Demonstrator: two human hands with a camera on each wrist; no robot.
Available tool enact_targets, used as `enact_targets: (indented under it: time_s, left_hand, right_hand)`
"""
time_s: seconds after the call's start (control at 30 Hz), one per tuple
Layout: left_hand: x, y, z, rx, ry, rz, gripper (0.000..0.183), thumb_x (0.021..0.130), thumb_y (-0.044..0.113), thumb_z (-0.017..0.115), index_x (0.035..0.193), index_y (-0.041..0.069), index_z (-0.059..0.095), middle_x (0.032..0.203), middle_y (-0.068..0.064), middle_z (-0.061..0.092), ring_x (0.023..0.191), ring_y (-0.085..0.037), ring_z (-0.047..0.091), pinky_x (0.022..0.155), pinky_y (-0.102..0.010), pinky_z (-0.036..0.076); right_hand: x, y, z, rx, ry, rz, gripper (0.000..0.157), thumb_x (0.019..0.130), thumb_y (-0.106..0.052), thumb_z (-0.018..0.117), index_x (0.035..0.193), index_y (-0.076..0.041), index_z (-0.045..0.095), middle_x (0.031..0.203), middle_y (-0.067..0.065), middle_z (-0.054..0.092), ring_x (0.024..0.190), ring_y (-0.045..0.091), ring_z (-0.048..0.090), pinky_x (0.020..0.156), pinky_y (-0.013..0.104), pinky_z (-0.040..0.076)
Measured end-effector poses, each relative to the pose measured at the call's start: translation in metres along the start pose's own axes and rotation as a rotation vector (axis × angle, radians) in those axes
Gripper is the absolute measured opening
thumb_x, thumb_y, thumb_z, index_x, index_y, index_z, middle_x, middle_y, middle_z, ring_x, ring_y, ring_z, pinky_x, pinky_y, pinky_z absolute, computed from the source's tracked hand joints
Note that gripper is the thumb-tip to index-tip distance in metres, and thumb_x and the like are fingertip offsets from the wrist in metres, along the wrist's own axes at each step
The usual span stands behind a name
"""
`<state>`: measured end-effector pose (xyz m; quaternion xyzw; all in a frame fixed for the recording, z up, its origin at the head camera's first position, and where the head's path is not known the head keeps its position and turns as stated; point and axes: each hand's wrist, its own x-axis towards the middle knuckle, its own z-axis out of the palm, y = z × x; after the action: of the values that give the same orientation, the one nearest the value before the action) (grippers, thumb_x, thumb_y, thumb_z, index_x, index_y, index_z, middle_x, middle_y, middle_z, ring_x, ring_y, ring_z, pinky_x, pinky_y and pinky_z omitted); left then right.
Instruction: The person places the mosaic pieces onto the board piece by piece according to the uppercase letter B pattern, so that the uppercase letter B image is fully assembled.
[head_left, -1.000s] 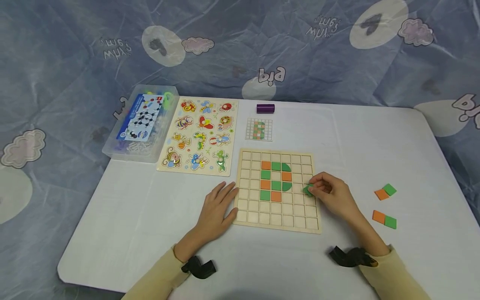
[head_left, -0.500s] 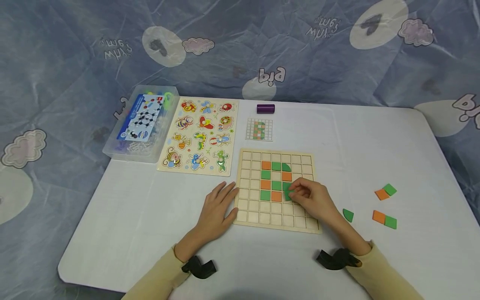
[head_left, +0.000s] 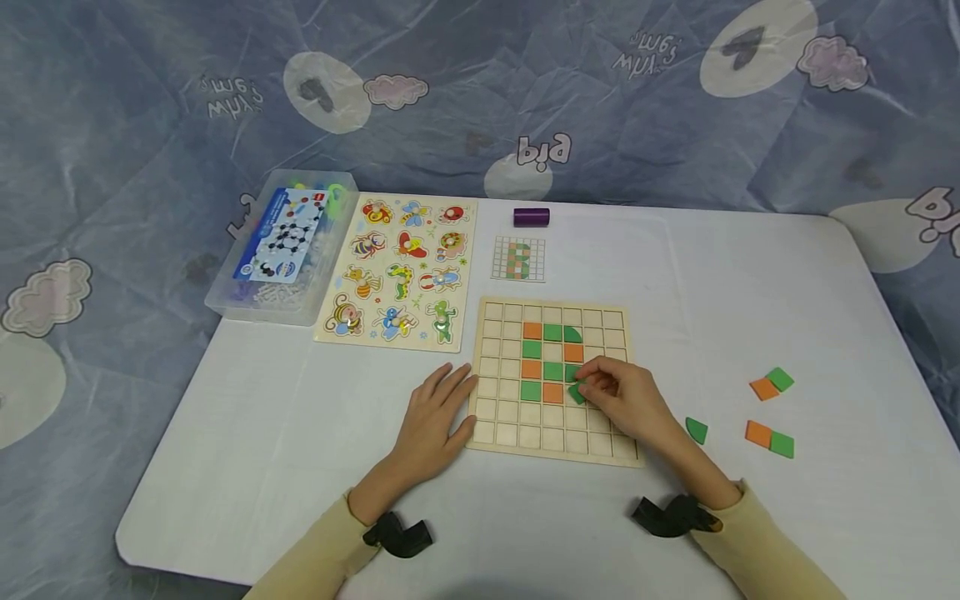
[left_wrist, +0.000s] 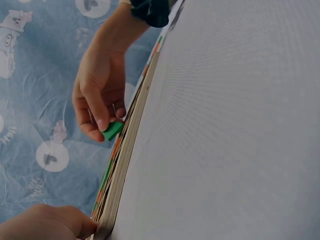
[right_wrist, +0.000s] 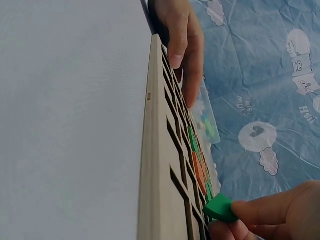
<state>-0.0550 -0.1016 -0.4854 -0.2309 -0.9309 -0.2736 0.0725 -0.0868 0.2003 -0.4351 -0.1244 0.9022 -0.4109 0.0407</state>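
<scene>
My right hand [head_left: 628,402] pinches a small green tile [head_left: 576,394] over the wooden grid board [head_left: 528,435]. That tile is tilted, just right of the orange square [head_left: 552,392] in the pattern's lowest row. In the right wrist view, thumb and fingers grip the green tile [right_wrist: 220,207] by one end. At the board's left edge rests my left hand [head_left: 431,427], fingers spread and fairly straight. Orange and green tiles sit in the grid; a rounded green tile [head_left: 572,335] fills the upper right spot, and another green tile [head_left: 572,372] is partly covered by my right fingers.
Right of the board lie a rounded green tile [head_left: 697,430] and two orange-and-green pairs, including a green square [head_left: 781,445]. Behind it are a pattern card [head_left: 518,259] and a purple cylinder [head_left: 531,217]. An insect puzzle [head_left: 396,275] and clear plastic box [head_left: 281,246] stand back left.
My right hand has moved left from the board's right edge to the pattern, carrying the green tile, which has since turned in the fingers. The left hand stays put.
</scene>
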Motion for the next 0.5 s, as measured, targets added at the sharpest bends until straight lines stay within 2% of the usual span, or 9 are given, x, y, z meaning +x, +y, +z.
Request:
enact_targets:
  time_s: [0.17, 0.3, 0.5]
  left_hand:
    - [0.0003, 0.0004, -0.0004, 0.004, 0.006, 0.006, 0.050, 0.092, 0.023, 0.057, 0.140, 0.008, 0.053, 0.149, -0.010, 0.047, 0.142, -0.033, 0.035, 0.105, -0.054, 0.035]
    - [0.0005, 0.0007, -0.0004, -0.006, 0.006, 0.005, 0.051, 0.092, 0.022, 0.058, 0.140, 0.008, 0.053, 0.149, -0.010, 0.047, 0.142, -0.033, 0.035, 0.105, -0.055, 0.034]
    - [0.0008, 0.0009, -0.0001, -0.021, 0.010, 0.003, 0.051, 0.091, 0.021, 0.059, 0.140, 0.007, 0.053, 0.149, -0.010, 0.047, 0.142, -0.033, 0.035, 0.105, -0.056, 0.034]
  right_hand:
    - [0.0016, 0.0004, -0.0017, -0.004, -0.003, -0.005, 0.012, 0.084, 0.000, 0.072, 0.093, -0.004, 0.066, 0.080, 0.004, 0.066, 0.071, 0.006, 0.059, 0.063, 0.019, 0.051]
    - [0.0023, 0.0010, -0.0010, -0.015, -0.014, -0.015, 0.009, 0.083, -0.001, 0.073, 0.091, -0.005, 0.071, 0.078, 0.003, 0.069, 0.067, 0.006, 0.060, 0.061, 0.020, 0.050]
    - [0.0029, 0.0018, 0.0049, -0.060, 0.011, -0.075, 0.011, 0.081, -0.001, 0.076, 0.090, -0.007, 0.076, 0.082, 0.001, 0.069, 0.068, 0.004, 0.057, 0.061, 0.020, 0.049]
